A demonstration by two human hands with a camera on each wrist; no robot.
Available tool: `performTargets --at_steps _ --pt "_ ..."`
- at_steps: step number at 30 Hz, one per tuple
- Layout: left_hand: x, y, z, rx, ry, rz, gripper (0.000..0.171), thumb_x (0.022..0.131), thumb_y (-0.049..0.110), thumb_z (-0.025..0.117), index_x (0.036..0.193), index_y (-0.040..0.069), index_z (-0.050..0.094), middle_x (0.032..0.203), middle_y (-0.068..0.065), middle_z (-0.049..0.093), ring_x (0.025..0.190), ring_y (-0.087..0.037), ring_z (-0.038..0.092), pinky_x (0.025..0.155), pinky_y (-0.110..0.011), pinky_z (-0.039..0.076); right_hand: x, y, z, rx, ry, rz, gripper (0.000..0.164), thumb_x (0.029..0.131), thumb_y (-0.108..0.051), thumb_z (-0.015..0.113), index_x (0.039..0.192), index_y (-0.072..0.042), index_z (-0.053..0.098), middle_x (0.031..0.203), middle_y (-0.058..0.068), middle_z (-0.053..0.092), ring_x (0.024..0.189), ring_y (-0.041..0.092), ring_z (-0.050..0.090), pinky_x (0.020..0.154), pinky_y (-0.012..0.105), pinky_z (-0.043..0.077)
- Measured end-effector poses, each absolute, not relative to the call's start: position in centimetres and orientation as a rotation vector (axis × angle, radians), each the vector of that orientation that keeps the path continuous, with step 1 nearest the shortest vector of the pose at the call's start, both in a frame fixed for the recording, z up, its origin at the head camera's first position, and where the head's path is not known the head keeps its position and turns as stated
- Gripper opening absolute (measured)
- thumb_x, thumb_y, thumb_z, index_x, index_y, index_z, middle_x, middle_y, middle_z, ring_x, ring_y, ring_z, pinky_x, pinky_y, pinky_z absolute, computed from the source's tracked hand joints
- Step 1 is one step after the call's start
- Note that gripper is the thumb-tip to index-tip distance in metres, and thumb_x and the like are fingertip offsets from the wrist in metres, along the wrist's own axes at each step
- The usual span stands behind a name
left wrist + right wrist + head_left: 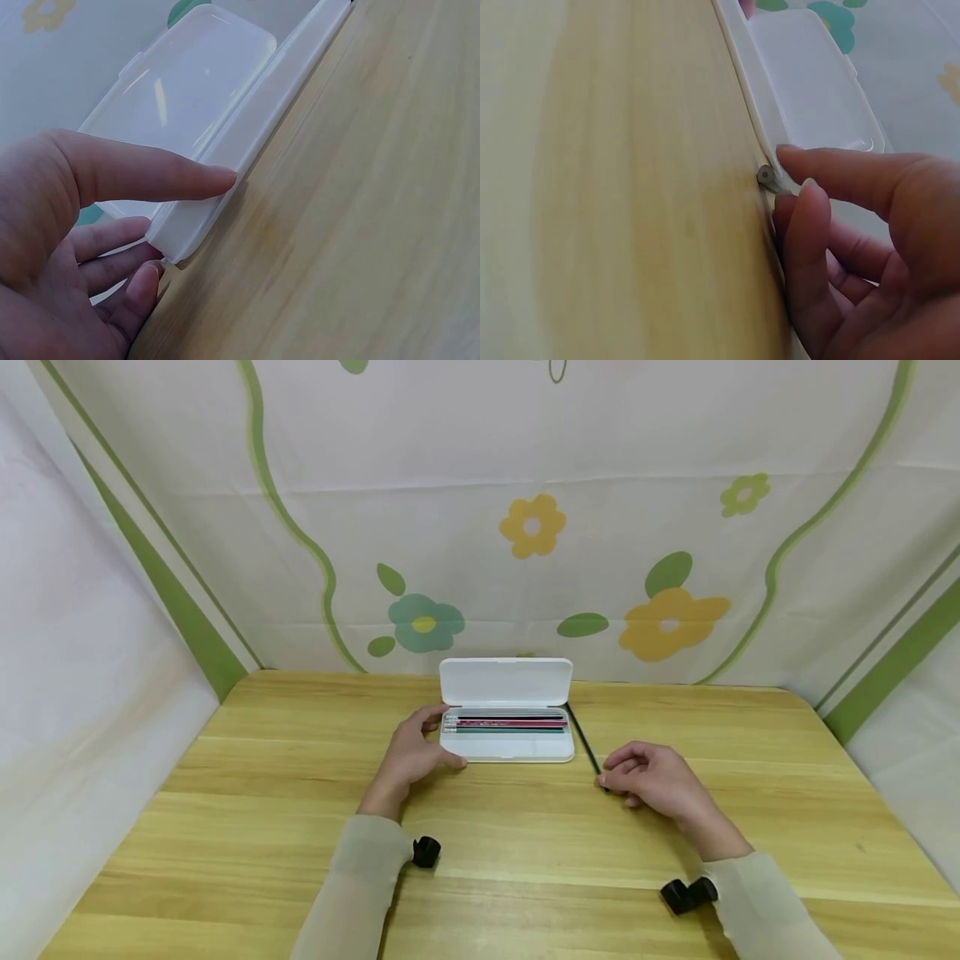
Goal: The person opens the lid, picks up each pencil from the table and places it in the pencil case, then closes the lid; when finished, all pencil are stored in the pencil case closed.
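Observation:
A white pencil case (510,749) lies on the table with its lid (506,682) raised at the back. Several pencils (510,724), dark, red and green, lie lengthwise inside it. My left hand (411,753) grips the case's left end, thumb along the front wall and fingers round the far corner. Beside the right end, a dark pencil (584,742) slants on the table, its far tip near the hinge. My right hand (654,781) pinches that pencil's near end; its flat round end (765,176) shows by the fingertips in the right wrist view.
The wooden table (525,877) reaches back to a white flowered cloth (450,552) just behind the case. Cloth also hangs at the left and right sides. Black wrist mounts (427,852) sit at both sleeves.

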State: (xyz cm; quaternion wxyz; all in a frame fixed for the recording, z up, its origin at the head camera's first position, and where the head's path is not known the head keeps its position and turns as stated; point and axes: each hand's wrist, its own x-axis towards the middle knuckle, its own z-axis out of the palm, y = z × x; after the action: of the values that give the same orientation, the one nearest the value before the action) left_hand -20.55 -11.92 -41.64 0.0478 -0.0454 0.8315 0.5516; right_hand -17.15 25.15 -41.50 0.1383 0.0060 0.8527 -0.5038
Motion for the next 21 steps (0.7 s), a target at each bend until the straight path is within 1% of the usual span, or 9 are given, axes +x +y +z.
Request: performTargets --at_steps 6,12,18,21 --pt "-20.5 -11.9 -41.7 -0.136 2.531 1.689 0.096 0.066 -0.001 0.093 0.154 0.015 0.058 0.15 -0.014 0.059 0.138 -0.035 0.05 0.119 -0.055 0.042 -17.0 24.6 -41.2 0.019 2.544 -1.371 0.036 0.091 -0.023 0.087 0.115 -0.001 0.071 0.093 0.007 0.071 0.072 0.017 0.067 0.064 0.03 0.062" --pt "-20.6 -12.0 -41.8 -0.138 2.527 1.688 0.095 0.066 -0.001 0.093 0.153 0.016 0.059 0.15 -0.013 0.059 0.138 -0.035 0.05 0.119 -0.055 0.042 -16.9 24.2 -41.2 0.035 2.605 -1.318 0.029 0.09 -0.023 0.087 0.107 -0.003 0.074 0.088 0.005 0.072 0.066 0.016 0.068 0.061 0.031 0.061" --pt "-20.7 -12.1 -42.0 -0.135 2.524 1.695 0.096 0.066 -0.002 0.093 0.154 0.015 0.058 0.152 -0.013 0.058 0.139 -0.036 0.05 0.119 -0.056 0.043 -16.8 23.8 -41.1 0.054 2.666 -1.271 0.021 0.091 -0.021 0.083 0.102 -0.005 0.076 0.084 0.004 0.074 0.063 0.016 0.069 0.059 0.031 0.061" --pt "-20.7 -12.2 -42.1 -0.134 2.522 1.699 0.096 0.066 -0.002 0.093 0.154 0.015 0.058 0.152 -0.013 0.058 0.14 -0.036 0.05 0.119 -0.056 0.043 -16.8 23.6 -41.1 0.07 2.709 -1.213 0.019 0.09 -0.022 0.081 0.099 -0.005 0.076 0.078 0.002 0.074 0.061 0.015 0.069 0.059 0.032 0.06"
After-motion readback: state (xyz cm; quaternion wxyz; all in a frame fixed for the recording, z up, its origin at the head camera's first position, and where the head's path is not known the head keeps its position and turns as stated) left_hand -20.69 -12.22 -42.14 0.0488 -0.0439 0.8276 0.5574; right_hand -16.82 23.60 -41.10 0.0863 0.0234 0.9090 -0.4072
